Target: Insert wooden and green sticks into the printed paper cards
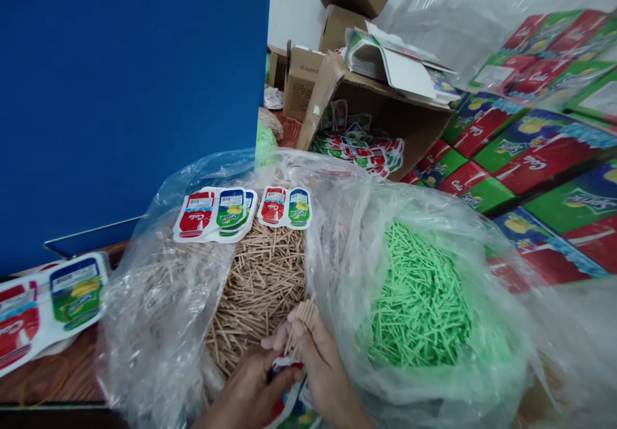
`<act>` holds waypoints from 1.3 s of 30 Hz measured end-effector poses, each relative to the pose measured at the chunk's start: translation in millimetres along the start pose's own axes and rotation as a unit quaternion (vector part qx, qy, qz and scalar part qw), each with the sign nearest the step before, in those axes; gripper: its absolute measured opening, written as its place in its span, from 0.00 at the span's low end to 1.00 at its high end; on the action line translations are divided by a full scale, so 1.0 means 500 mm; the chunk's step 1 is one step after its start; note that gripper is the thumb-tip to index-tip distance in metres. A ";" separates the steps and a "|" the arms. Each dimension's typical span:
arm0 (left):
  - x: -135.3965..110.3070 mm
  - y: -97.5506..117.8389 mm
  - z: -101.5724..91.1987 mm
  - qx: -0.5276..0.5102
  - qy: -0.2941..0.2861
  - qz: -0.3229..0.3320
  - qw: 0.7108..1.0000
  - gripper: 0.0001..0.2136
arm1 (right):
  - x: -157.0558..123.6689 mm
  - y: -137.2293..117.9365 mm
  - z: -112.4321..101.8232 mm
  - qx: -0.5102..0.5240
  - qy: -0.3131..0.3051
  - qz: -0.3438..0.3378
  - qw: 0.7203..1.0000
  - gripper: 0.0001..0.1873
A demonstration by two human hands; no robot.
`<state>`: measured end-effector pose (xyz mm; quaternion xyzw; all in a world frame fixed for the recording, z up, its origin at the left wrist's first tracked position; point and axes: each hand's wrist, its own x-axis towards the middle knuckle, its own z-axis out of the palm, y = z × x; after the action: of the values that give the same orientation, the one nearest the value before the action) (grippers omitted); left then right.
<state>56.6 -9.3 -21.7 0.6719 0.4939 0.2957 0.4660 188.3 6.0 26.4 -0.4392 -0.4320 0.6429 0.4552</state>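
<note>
A tall blue panel (130, 95) stands beyond the fingers to their left, and stacked red-and-green cartons (530, 153) rise beyond them to the right. Just ahead of the fingers, a clear plastic bag (144, 326) lies open around loose brown sticks (270, 268); to their right, a second bag (409, 384) holds bright green sticks (419, 300). Well ahead is an open cardboard box (429, 117). The right hand (322, 365) closes thumb and fingers narrowly on a small bundle (306, 315) of brown sticks, ends pointing up and away. The left hand (255, 381), touching it, seems to pinch a printed card (296, 406) under both hands; its lower part leaves the view. A loosened right thumb could let thin sticks slide from the bundle into the bag, and uneven pressure between the hands might fan them out or shift the card.
</note>
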 end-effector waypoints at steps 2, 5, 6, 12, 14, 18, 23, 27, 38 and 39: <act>-0.012 -0.002 0.006 -0.014 0.027 -0.007 1.000 0.11 | 0.002 0.010 0.001 0.014 0.019 0.002 1.000 0.18; -0.024 -0.003 0.015 -0.045 0.108 -0.009 0.993 0.11 | 0.004 0.029 -0.003 0.075 0.073 -0.007 0.995 0.17; -0.025 -0.001 0.017 -0.055 0.106 -0.008 0.993 0.11 | 0.003 0.032 -0.005 0.109 0.095 -0.006 0.990 0.17; -0.009 0.005 0.020 -0.075 0.038 0.017 0.996 0.20 | -0.009 0.017 -0.014 0.248 0.152 0.021 0.957 0.16; -0.007 0.000 0.024 -0.075 0.036 0.013 0.996 0.21 | -0.012 0.015 -0.016 0.253 0.152 0.020 0.955 0.16; -0.008 0.005 0.013 -0.080 0.032 0.018 0.996 0.21 | -0.025 0.018 -0.034 0.137 0.123 -0.010 0.983 0.15; -0.013 0.037 -0.041 -0.058 0.023 0.005 0.998 0.20 | -0.066 -0.001 -0.084 -0.182 0.085 -0.097 0.975 0.12; -0.018 0.061 -0.061 -0.056 0.076 -0.007 0.996 0.17 | -0.094 -0.004 -0.089 -0.354 -0.011 -0.071 0.933 0.13; -0.019 0.043 -0.058 -0.015 0.163 0.055 0.985 0.10 | -0.061 0.013 -0.044 -0.428 0.040 -0.214 0.877 0.13; -0.018 0.040 -0.058 -0.020 0.171 0.060 0.983 0.09 | -0.059 0.019 -0.044 -0.441 0.051 -0.237 0.864 0.14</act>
<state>36.3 -9.7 8.5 0.6303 0.5192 0.4436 0.3694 213.1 -21.1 16.9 -0.5106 -0.7379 0.2342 0.3740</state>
